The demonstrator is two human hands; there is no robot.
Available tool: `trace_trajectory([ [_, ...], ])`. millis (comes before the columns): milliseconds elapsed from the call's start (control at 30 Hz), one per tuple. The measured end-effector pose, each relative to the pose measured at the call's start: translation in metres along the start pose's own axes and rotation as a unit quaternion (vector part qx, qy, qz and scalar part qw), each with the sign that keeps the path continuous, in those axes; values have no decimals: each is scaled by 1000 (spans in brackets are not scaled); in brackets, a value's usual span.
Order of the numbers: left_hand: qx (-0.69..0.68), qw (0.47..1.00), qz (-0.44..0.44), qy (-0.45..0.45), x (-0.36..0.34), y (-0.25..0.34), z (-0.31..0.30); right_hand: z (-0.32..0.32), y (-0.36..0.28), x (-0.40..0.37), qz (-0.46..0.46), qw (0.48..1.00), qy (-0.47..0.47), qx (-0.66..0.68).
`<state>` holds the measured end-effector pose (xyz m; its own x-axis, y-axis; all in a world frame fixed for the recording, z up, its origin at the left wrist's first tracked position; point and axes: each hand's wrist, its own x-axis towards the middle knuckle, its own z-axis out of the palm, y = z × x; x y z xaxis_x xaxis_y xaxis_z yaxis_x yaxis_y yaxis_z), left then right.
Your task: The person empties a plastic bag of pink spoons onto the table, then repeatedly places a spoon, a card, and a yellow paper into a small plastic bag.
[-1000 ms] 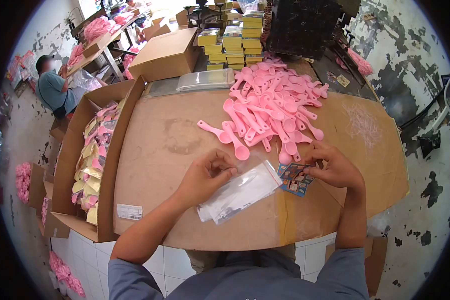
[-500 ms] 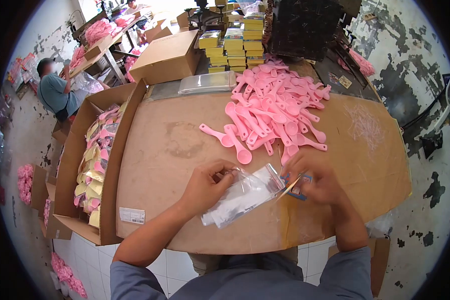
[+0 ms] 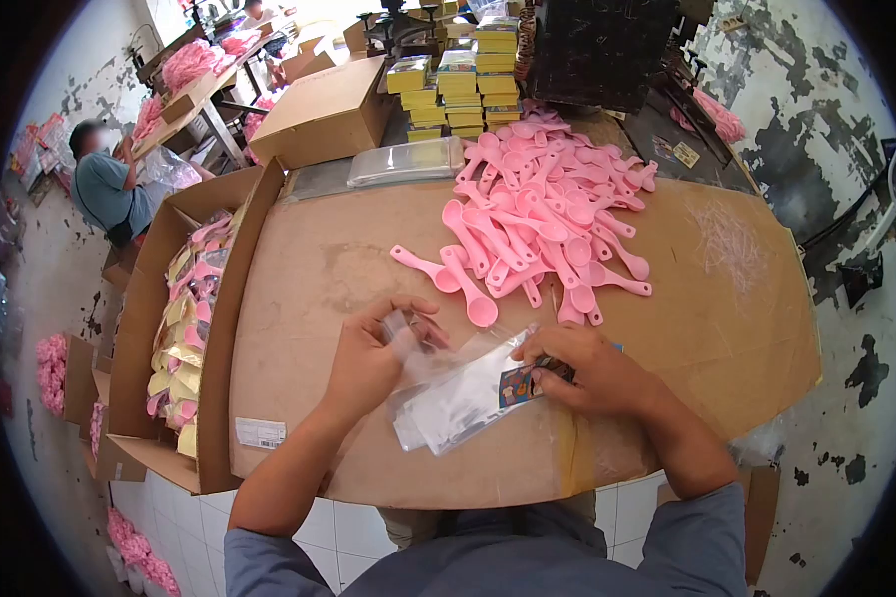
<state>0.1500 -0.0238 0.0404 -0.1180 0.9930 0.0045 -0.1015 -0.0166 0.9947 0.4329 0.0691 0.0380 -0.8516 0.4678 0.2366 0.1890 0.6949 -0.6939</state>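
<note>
My left hand (image 3: 373,348) is closed on the thin edge of a clear plastic bag (image 3: 423,353), which looks blurred. More clear bags (image 3: 453,403) lie flat on the cardboard tabletop (image 3: 319,279) below it. Over their right end, my right hand (image 3: 577,368) grips a small printed card (image 3: 518,386) between thumb and fingers, its blue, patterned face showing. A bit of another blue-edged item is mostly hidden behind this hand. Beyond both hands lies a big heap of pink measuring spoons (image 3: 543,219).
On the left, an open carton (image 3: 139,398) holds spoons and yellow cards in bags. Stacks of yellow-edged cards (image 3: 458,90), a closed box (image 3: 319,109) and a pack of clear bags (image 3: 405,164) stand at the back. A seated person (image 3: 114,189) is at the upper left.
My left hand has moved slightly left, pulling the clear plastic with it. My right hand has come down and left, and the card now lies over the bags.
</note>
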Motion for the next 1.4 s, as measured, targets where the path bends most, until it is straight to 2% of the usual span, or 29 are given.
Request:
trace_trajectory([
  [100,-114,991,-38,-66,-2,-3,-7,-2,-3,-1,29,997,45,57],
  [200,-38,989,-104,-97,-7,6,9,-6,-8,1,68,989,96,87],
  [267,-33,988,-93,-121,-7,-6,16,-7,-9,3,73,989,113,58],
  [367,-28,987,-111,-117,-8,-12,23,-4,-12,2,137,955,145,219],
  [467,1,990,-99,-101,-9,-15,24,-4,-18,4,104,942,193,254],
  [567,0,991,-93,-100,-9,-13,24,0,-10,3,93,951,201,216],
  [667,-2,989,-99,-107,-10,-9,28,-8,-17,5,44,986,150,52],
  [767,-2,989,-86,-123,-12,-11,30,-1,-12,5,29,967,230,109],
  [867,1,988,-84,-126,-12,-14,29,-4,-14,6,55,959,248,126],
  [1067,17,989,-78,-123,-12,-14,30,0,-16,7,21,968,226,104],
  [1133,18,989,-88,-115,-13,-10,31,-8,-19,5,13,984,160,77],
  [1267,88,987,-25,-129,-16,-11,32,-7,-15,8,-55,995,71,39],
  [1367,165,974,10,-154,-19,-5,35,4,-29,12,-2,997,45,60],
  [1400,178,972,14,-156,-19,-6,35,4,-32,11,15,995,77,68],
])
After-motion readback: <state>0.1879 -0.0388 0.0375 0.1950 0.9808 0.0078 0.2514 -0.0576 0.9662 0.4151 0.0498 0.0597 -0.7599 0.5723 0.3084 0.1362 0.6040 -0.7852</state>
